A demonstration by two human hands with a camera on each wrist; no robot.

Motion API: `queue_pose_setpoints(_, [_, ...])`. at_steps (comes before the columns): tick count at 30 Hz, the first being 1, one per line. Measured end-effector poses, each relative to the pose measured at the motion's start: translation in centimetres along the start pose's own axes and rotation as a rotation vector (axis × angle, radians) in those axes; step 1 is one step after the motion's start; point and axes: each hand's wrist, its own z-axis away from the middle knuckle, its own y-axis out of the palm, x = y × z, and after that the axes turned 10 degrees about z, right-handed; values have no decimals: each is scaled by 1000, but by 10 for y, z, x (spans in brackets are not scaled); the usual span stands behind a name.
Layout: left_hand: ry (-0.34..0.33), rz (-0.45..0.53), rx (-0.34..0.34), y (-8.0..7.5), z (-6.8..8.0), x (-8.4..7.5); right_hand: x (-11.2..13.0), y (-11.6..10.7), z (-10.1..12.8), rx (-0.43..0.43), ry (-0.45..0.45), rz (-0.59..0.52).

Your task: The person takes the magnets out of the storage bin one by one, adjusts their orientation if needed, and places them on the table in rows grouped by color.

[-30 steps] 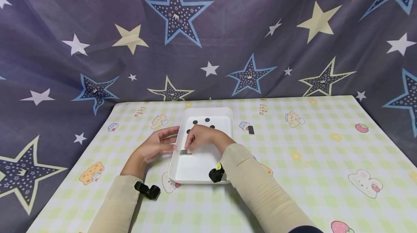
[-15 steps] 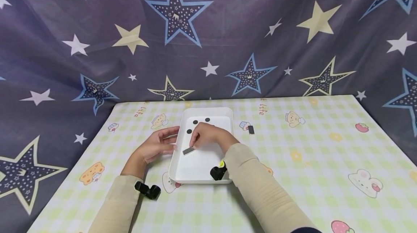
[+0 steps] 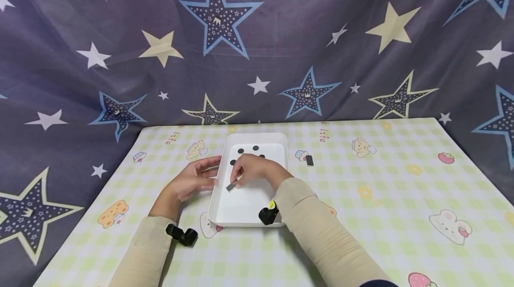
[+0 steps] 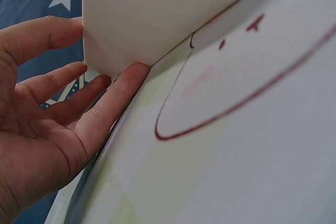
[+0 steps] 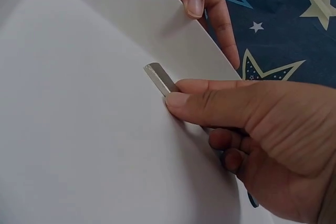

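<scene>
Fingers of the right hand [image 3: 250, 170] pinch a small grey metal bar [image 3: 231, 186] over the white tray [image 3: 277, 144]; the left hand [image 3: 192, 179], relaxed, steadies its rim. Beyond lie black discs [image 3: 240, 150]; a loosened pinch could drop the bar among them.

I am sitting at a home-style makeshift setup: my desk [image 3: 361, 215] wears a checked cloth with cartoon animals, and a dark star-printed curtain [image 3: 281, 46] hangs behind it as backdrop.
</scene>
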Motion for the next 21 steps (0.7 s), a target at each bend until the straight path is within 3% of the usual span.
queue_pose_setpoints(21, [-6,8,-3,0,0,0,-1,-6,7,33,27,-146])
